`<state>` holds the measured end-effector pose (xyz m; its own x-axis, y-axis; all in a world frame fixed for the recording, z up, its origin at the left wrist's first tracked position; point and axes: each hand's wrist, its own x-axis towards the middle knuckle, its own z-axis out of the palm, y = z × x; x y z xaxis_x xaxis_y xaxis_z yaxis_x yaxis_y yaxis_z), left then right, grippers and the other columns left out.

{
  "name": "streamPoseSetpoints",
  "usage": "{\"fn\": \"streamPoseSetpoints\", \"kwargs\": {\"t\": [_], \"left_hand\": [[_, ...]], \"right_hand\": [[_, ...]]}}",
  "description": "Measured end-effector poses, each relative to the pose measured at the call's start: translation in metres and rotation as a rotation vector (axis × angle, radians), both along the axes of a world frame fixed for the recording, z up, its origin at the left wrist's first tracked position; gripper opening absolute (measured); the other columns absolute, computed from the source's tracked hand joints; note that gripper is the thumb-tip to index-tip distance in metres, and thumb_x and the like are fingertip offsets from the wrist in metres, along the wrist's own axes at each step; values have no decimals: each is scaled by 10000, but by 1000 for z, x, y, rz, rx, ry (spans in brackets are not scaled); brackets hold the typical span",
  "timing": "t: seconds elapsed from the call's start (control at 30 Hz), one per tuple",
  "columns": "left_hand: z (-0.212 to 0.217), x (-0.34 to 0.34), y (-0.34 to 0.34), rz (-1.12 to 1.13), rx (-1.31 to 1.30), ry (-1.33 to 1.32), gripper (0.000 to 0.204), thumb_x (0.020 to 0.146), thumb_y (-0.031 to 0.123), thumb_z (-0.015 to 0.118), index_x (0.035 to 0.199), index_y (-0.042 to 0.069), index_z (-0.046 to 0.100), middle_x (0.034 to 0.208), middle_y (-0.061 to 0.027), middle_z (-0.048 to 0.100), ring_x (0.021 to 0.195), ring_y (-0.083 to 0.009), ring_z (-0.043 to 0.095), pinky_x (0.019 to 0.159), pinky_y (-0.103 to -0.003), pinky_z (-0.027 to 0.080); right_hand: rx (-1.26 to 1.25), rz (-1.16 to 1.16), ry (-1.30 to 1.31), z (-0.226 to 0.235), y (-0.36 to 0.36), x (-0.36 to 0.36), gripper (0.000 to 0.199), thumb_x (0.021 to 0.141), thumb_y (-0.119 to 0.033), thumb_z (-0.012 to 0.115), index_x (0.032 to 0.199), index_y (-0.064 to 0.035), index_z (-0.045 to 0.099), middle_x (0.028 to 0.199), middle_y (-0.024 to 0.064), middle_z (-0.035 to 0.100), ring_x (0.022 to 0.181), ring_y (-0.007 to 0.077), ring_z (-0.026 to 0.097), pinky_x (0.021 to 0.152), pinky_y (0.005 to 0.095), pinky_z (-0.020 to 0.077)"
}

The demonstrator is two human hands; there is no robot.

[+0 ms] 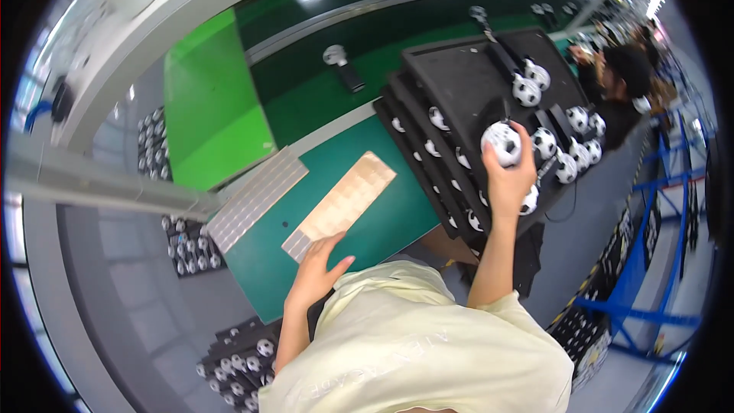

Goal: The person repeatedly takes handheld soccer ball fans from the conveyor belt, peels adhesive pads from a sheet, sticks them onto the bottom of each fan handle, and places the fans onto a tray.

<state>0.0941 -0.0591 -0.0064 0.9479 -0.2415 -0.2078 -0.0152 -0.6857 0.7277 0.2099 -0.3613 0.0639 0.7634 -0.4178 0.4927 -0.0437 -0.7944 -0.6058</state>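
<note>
Over the stacked black trays (436,69) to the right: one football-patterned ball (501,140), white with black patches. Foreseeable faults, by judgement: a slip from the grip, if pinched too lightly on the rounded side; a knock or scuff against neighbouring ball-headed items (544,143), owing to the crowding just beside; a crease or sideways shift of the pale beige strip (344,203), from any drag by the spread fingers. Position: within the right hand (511,177), between thumb and fingers; well apart from the left hand (312,274). Contact with the tray beneath: not discernible. Hands: apart from each other; right clamped round the ball, left empty and loosely spread at the near end of the strip, touch uncertain. Strip: flat on the green surface (397,218), just beside a second, paler gridded sheet (256,200).
</note>
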Motion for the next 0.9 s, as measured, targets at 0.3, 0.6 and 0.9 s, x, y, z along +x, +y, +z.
{"fn": "streamPoseSetpoints", "kwargs": {"t": [0.3,0.6,0.9], "left_hand": [[36,13,3,440,-1435,-280,727,761,278,721,1332,38,340,1236,-187,506,1203,-293,449,1020,-398,335],[29,-48,57,927,-1037,-640,446,767,121,667,1130,-2,439,1044,-186,578,982,-275,574,903,-395,434],[27,-60,61,1063,-1135,-603,405,760,87,662,1098,-1,458,1000,-168,586,954,-257,582,875,-370,451]], "right_hand": [[2362,921,1109,-51,146,-48,541,857,-514,365,1146,-81,517,977,126,619,760,296,613,505,266,490],[-168,1170,602,-217,201,-66,185,763,-83,641,927,-19,582,900,133,589,791,308,606,648,383,503],[-148,1076,489,-250,202,-71,151,711,-36,664,827,-24,567,854,131,548,787,313,584,671,398,483]]}}
